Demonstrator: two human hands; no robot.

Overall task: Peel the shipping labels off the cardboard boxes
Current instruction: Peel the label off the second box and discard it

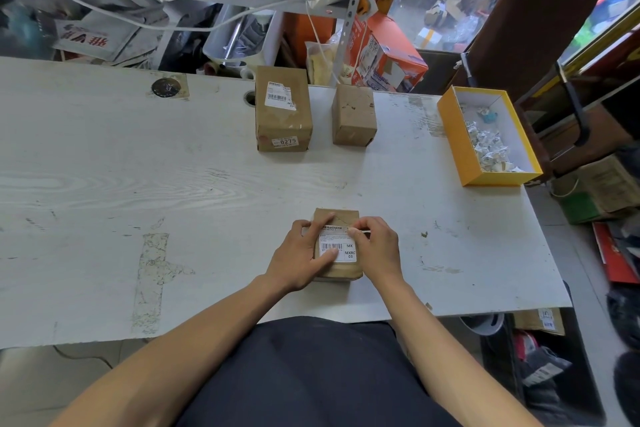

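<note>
Both hands work the small brown cardboard box point(337, 243): left hand point(299, 258) presses flat on its white label point(337, 248); right hand point(375, 244) pinches the label's far corner. Peel slowly, low.

Worn white table point(173, 184) with fake woodgrain, scuffed all over, plus a patch of old tape residue point(150, 281) down at 8 o'clock. Round dark metal disc point(165, 87) near the back edge at 11. Over at 2 o'clock there's a yellow box point(467, 156) with a white inside, full of crumpled paper scraps point(490, 146). Behind the table at 1 o'clock sits an orange carton point(388, 55), and a brown chair back point(530, 31) leans at far right.
</note>
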